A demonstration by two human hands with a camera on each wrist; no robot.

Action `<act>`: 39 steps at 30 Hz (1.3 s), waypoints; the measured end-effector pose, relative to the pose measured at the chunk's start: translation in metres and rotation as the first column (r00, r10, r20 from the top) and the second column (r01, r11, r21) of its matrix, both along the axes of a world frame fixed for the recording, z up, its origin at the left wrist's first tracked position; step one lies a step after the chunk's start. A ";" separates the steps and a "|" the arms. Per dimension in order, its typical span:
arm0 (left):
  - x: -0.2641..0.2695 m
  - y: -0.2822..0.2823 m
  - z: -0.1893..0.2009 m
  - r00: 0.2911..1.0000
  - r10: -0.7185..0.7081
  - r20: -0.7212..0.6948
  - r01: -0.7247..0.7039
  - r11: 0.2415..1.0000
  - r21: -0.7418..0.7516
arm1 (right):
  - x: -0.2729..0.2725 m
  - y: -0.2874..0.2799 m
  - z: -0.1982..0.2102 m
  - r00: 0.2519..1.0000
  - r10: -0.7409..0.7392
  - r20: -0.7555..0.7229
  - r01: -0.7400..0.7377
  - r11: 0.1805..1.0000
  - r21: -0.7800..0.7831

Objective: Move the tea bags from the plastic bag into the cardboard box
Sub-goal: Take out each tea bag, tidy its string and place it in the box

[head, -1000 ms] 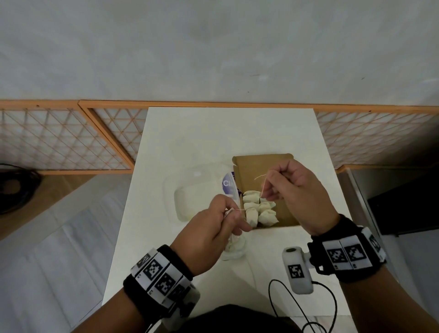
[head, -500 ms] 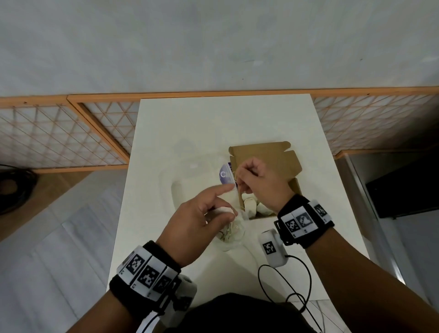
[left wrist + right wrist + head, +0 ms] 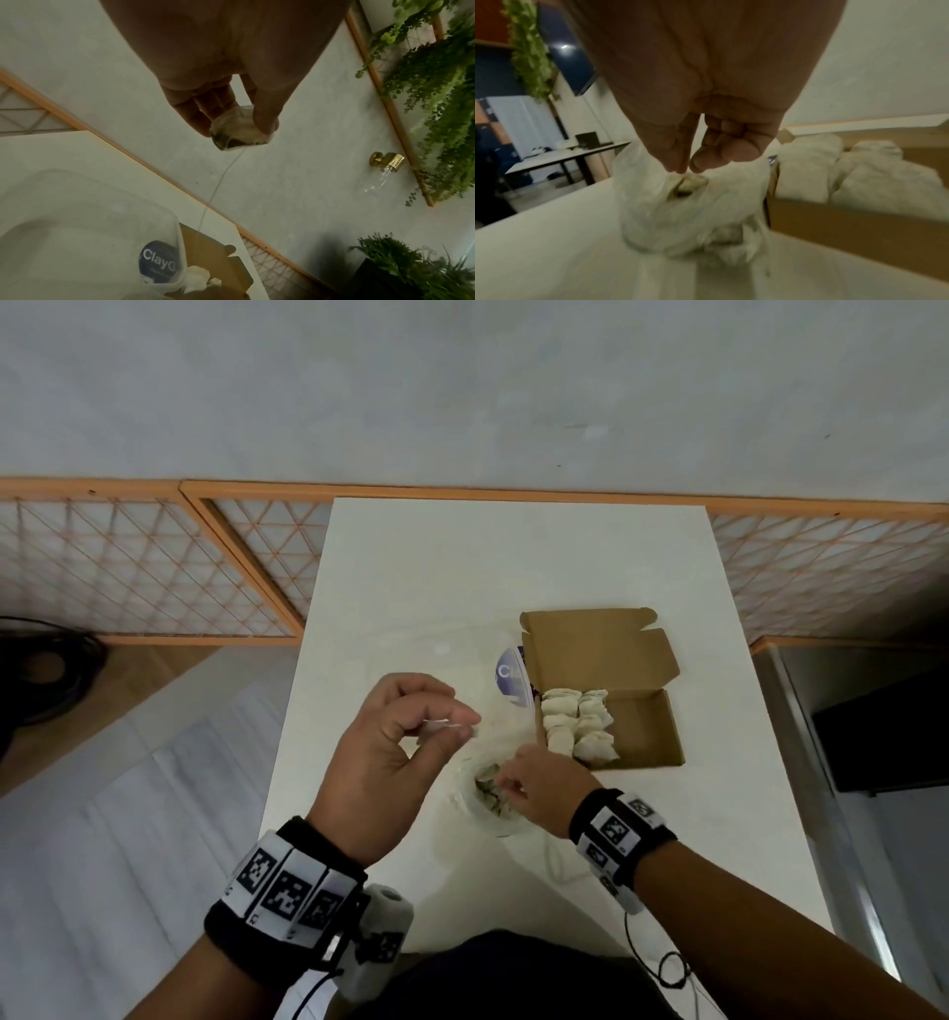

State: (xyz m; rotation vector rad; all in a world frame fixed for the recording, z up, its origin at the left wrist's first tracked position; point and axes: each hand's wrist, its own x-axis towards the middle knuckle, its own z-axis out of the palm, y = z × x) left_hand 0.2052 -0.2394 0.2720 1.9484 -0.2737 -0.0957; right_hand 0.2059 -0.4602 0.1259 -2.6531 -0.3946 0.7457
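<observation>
The open cardboard box (image 3: 647, 737) lies at the right of the white table (image 3: 513, 567), with several pale tea bags (image 3: 577, 724) packed in its left half. Just left of its near corner sits the crumpled clear plastic bag (image 3: 493, 819), more tea bags (image 3: 686, 187) showing inside. My left hand (image 3: 459, 729) hovers above the table left of the box and pinches one tea bag (image 3: 239, 130), whose string hangs down. My right hand (image 3: 506, 788) dips into the bag's mouth, thumb and forefinger (image 3: 677, 162) closed on the top of a tea bag there.
A clear plastic tub (image 3: 90, 213) with a blue round label (image 3: 508, 677) stands against the box's left side. An orange lattice fence (image 3: 128, 567) runs behind the table, and a dark cabinet (image 3: 883, 731) stands to the right. A cable (image 3: 662, 963) trails off the near edge.
My right hand has come back from over the box down to the plastic bag. My left hand has risen up and left with its tea bag.
</observation>
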 end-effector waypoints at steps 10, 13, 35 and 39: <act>-0.014 0.010 0.003 0.997 0.025 -0.072 -0.027 0.999 -0.031 | -0.016 0.031 -0.048 0.978 0.124 0.169 -0.092 0.979 -0.183; -0.016 0.011 0.002 0.995 0.034 -0.089 -0.037 0.999 -0.034 | -0.017 0.032 -0.048 0.979 0.085 0.187 -0.055 0.986 -0.157; -0.012 -0.014 -0.007 0.960 -0.129 -0.250 0.104 0.988 -0.112 | -0.038 -0.043 0.117 0.827 -0.518 -0.218 0.512 0.534 0.673; -0.005 -0.026 0.000 0.939 -0.223 -0.262 0.189 0.970 -0.150 | -0.039 -0.043 0.123 0.811 -0.511 -0.284 0.529 0.435 0.728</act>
